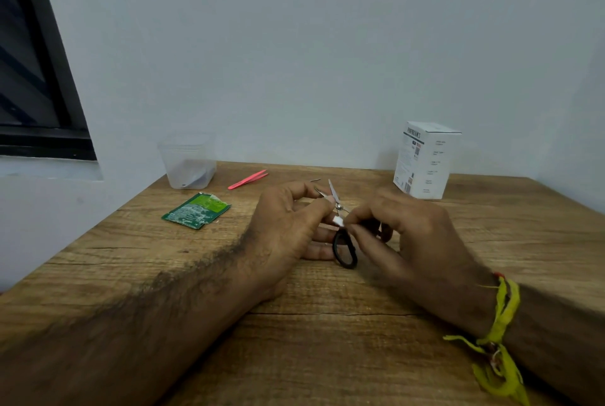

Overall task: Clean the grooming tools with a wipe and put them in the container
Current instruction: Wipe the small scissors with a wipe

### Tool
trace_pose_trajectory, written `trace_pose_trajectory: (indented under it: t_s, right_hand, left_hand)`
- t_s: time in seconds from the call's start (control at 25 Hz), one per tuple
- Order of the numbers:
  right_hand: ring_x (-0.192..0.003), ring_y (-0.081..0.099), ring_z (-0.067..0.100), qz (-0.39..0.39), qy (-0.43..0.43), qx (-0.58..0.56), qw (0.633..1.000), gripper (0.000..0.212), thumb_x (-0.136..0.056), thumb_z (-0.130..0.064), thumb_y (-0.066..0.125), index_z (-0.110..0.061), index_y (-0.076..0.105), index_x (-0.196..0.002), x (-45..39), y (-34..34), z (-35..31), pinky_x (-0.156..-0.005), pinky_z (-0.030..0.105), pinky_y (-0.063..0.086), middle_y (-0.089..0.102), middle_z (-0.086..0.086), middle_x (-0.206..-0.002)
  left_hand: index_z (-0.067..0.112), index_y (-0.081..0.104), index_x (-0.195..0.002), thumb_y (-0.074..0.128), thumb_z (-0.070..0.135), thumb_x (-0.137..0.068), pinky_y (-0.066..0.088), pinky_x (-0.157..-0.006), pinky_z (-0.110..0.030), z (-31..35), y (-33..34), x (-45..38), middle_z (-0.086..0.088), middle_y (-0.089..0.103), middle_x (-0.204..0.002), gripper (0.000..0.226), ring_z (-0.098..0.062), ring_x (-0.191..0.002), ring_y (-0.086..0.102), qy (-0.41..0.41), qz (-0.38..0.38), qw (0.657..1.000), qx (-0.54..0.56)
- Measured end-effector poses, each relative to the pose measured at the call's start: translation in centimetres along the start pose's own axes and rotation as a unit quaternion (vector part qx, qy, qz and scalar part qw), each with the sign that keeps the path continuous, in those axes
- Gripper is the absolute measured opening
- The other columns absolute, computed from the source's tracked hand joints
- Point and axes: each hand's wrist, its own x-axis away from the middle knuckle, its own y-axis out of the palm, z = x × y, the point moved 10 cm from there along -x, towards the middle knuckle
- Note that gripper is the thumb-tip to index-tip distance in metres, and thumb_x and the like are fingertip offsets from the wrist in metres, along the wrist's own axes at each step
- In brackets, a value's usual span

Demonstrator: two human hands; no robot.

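Small scissors (342,246) with black handles and open steel blades sit between my hands at the middle of the wooden table (327,340). My left hand (288,225) pinches one blade near the pivot with thumb and forefinger. My right hand (412,232) pinches a small folded white wipe (339,221) against the scissors just below the pivot. Pink tweezers (247,179) lie on the table behind my left hand. A clear plastic container (188,161) stands at the back left corner, with something pale lying in it.
A torn green wipe sachet (196,210) lies left of my left hand. A white printed box (425,160) stands at the back right by the wall. A thin dark metal piece (315,180) lies behind the scissors. The window frame (39,78) is at far left.
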Motion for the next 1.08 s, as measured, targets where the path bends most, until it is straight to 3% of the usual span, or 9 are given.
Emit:
trace_pose_trajectory:
  t_s: [0.28,0.52,0.68,1.08]
  right_hand:
    - [-0.074,0.047,0.001,-0.030,-0.001,0.019,0.999,0.004,-0.089,-0.013,0.068,-0.016,0.068,-0.091,-0.2,1.3,-0.5,-0.070,0.013,0.036,0.058,-0.012,-0.081]
    - [-0.074,0.052,0.010,-0.048,-0.018,0.028,0.998,0.002,-0.090,-0.013,0.065,-0.015,0.066,-0.090,0.0,1.5,-0.9,-0.067,0.032,0.047,0.055,-0.010,-0.082]
    - [-0.074,0.051,0.009,-0.059,-0.033,0.013,0.998,0.002,-0.090,-0.011,0.065,-0.013,0.066,-0.090,0.0,1.8,-1.6,-0.069,0.028,0.044,0.057,-0.007,-0.083]
    - [-0.075,0.054,0.009,-0.078,-0.045,0.000,0.996,0.002,-0.088,-0.011,0.069,-0.011,0.069,-0.091,0.2,1.9,-2.1,-0.068,0.028,0.048,0.064,-0.003,-0.085]
  left_hand:
    - [0.001,0.060,-0.105,0.069,0.007,-0.093,0.061,-0.051,-0.037,-0.5,0.0,0.0,-0.014,0.076,-0.075,0.016,-0.032,-0.057,0.073,-0.022,0.002,1.000,0.012]
    - [0.001,0.060,-0.101,0.070,0.001,-0.090,0.056,-0.044,-0.030,-0.4,-0.1,0.1,-0.015,0.074,-0.070,0.015,-0.030,-0.049,0.071,-0.033,0.011,0.999,0.009]
    - [0.001,0.060,-0.102,0.069,0.001,-0.091,0.055,-0.043,-0.029,-0.3,-0.1,0.1,-0.011,0.074,-0.066,0.015,-0.024,-0.048,0.070,-0.030,0.015,0.999,0.009]
    - [0.003,0.060,-0.100,0.069,0.000,-0.090,0.055,-0.044,-0.030,-0.4,-0.5,0.0,-0.012,0.075,-0.070,0.014,-0.027,-0.051,0.071,-0.033,0.019,0.999,0.001]
